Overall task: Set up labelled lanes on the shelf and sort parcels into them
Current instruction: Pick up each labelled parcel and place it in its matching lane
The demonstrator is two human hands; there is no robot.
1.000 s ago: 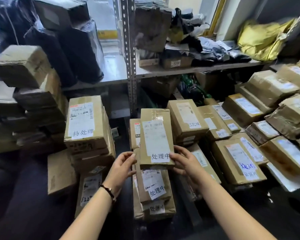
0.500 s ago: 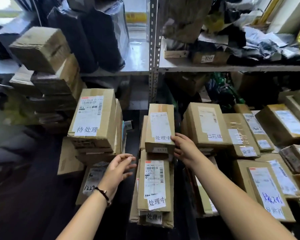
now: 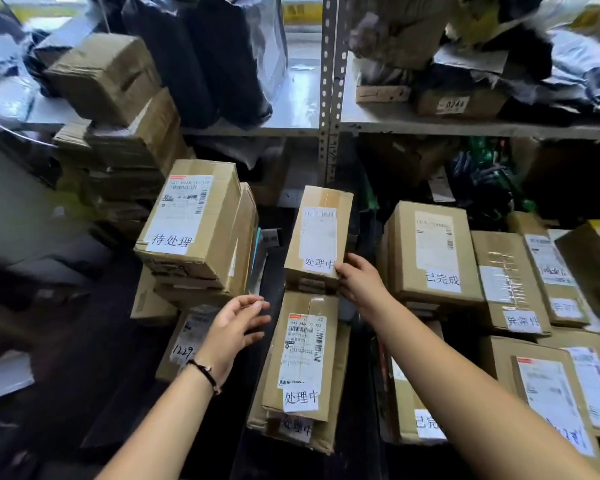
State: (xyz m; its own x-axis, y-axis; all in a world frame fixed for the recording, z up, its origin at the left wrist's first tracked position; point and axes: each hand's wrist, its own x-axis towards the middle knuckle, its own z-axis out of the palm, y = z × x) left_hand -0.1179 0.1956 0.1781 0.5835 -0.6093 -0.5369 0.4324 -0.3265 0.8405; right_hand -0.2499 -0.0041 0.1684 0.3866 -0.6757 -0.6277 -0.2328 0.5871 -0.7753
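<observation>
**Narrow parcel [image 3: 321, 233] set on top of the middle lane's stack.**
The right hand [image 3: 359, 284] curls its fingers [image 3: 341, 269] round the parcel's near right corner. The left hand [image 3: 236, 323] hovers beside the middle stack [image 3: 303, 358], its fingers loosely spread and holding nothing. The parcel lies between the left stack [image 3: 191, 223] and the right stack [image 3: 430, 251]. It is stiff taped cardboard and probably light. The tape may be slick, so the long side edges offer the surest hold.

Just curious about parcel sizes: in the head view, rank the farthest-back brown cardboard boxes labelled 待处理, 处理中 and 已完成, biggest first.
1. Brown cardboard box labelled 待处理.
2. Brown box labelled 已完成, close behind; lens distortion makes this unsure.
3. Narrow brown box labelled 处理中, clearly smallest.
</observation>
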